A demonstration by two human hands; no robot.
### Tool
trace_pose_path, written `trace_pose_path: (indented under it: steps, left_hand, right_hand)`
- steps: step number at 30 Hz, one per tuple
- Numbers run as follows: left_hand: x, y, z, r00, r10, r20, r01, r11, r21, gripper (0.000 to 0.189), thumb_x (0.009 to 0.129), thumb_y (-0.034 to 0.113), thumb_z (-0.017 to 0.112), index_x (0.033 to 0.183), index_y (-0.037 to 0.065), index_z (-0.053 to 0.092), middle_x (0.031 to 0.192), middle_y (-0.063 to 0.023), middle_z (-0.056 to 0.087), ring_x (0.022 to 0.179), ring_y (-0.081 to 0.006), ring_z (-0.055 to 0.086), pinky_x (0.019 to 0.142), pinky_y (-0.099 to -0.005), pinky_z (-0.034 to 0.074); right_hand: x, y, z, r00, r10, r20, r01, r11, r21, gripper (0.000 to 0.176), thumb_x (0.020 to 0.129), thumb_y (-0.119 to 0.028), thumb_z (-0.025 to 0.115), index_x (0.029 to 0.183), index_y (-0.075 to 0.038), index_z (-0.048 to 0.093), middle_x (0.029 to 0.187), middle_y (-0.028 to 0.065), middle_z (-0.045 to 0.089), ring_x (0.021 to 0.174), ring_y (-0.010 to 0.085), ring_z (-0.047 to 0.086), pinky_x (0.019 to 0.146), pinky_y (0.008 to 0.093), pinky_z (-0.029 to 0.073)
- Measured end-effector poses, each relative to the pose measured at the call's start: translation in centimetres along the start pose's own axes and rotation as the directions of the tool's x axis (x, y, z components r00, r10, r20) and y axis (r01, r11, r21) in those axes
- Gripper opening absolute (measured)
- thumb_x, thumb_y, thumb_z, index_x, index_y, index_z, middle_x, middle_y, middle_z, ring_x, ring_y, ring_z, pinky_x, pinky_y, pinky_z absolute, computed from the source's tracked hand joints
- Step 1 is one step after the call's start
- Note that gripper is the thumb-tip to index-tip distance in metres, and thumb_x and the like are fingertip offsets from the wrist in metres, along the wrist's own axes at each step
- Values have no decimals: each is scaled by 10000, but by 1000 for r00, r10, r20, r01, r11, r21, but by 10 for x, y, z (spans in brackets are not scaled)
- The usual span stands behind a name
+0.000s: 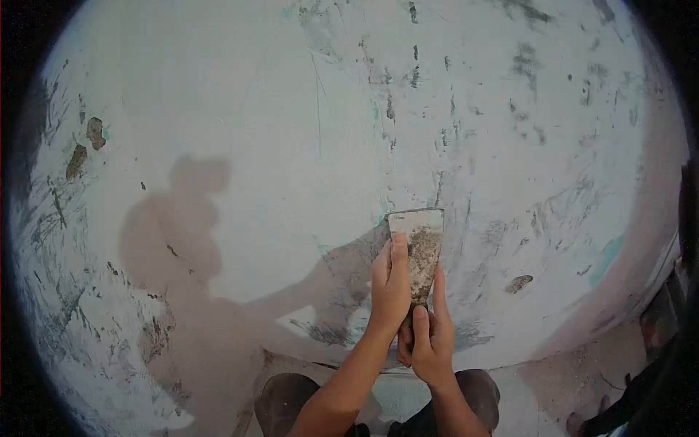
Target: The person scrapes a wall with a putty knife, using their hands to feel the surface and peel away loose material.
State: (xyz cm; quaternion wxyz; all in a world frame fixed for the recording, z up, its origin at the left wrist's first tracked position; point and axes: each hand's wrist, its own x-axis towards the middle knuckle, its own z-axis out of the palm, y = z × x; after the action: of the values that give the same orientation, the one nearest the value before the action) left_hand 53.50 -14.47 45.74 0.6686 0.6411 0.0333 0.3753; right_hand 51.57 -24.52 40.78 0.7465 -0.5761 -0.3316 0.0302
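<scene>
A wide scraper (424,262) with a worn, stained metal blade is upright in front of the white wall, its straight edge at the top, right against the wall in this view. My left hand (391,291) grips the blade's left side, thumb lying on its face. Below it, my right hand (435,346) is closed around the dark handle, with its thumb on the front and a finger stretched up along the blade's right edge. The handle is mostly hidden by my fingers.
The white wall (255,95) carries dark scuffs, scratches and several chipped holes. My shadow (175,240) falls on its left side. My knees (285,397) are bent close to the wall's foot. At lower right, a dark-clothed leg (626,400) shows above the dusty floor (535,393).
</scene>
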Motion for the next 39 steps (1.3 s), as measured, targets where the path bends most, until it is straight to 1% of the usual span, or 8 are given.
trace_pose_path:
  steps: [3,17,23,24,29,31,37,39]
  left_hand:
    - [1,1,2,1000,3,-21,-4,1000,-21,450,1042,368,376,1088,-28,584,928,-46,597,847,-115,512,783,-271,430]
    - [9,4,-2,1000,-13,-2,13,997,-70,510,1026,417,394,1176,-33,580,1014,-70,623,912,-133,552,822,-276,443]
    - [4,20,-1,999,-37,-31,35,997,-73,432,1042,362,392,1056,-22,588,931,-18,596,851,-83,493,779,-247,423]
    - [3,11,-6,993,-114,-7,114,992,-50,494,1017,414,427,1187,-25,579,1042,-60,617,916,-120,542,834,-260,436]
    - [-2,-7,-3,993,-116,36,119,990,-71,482,1021,398,424,1178,-26,589,1045,-59,622,923,-112,545,824,-250,438]
    - [3,-7,0,1000,16,11,-15,995,-99,399,1040,353,405,974,0,579,849,25,522,777,-63,410,713,-230,381]
    - [4,14,-2,990,-135,29,138,977,-163,420,1032,382,416,972,1,583,876,11,557,825,-73,460,767,-240,396]
    - [0,14,1,994,-107,-21,104,990,-96,423,1032,386,413,985,3,587,885,6,568,832,-77,472,770,-243,402]
  right_hand:
    - [1,1,2,999,-39,-17,38,999,-9,610,1016,-135,362,1516,22,50,659,-4,499,543,64,418,495,230,366]
    - [7,-3,6,1000,4,9,-5,997,82,600,1022,-114,333,1521,7,22,664,-4,524,494,45,416,450,213,352]
    - [4,-9,16,998,-58,-24,59,997,45,607,1023,-121,341,1521,5,18,681,-7,518,531,37,421,476,202,357]
    - [0,-13,15,999,-28,-20,29,999,45,607,1024,-125,339,1521,3,15,682,-6,518,528,40,419,477,202,357]
    - [-9,-14,6,998,59,11,-60,990,127,604,1026,-122,331,1520,-1,6,640,-20,491,494,46,416,448,203,352]
    - [-3,-7,3,1000,17,5,-17,999,47,603,1025,-111,331,1520,-3,6,618,-30,470,476,42,407,420,202,345]
    - [-4,-21,14,999,45,-11,-43,992,123,603,1014,-109,337,1520,6,30,624,-20,479,497,48,414,453,210,351]
    - [-3,-14,13,999,19,-38,-16,997,78,606,1010,-113,337,1519,11,32,634,-11,486,524,48,427,475,211,350]
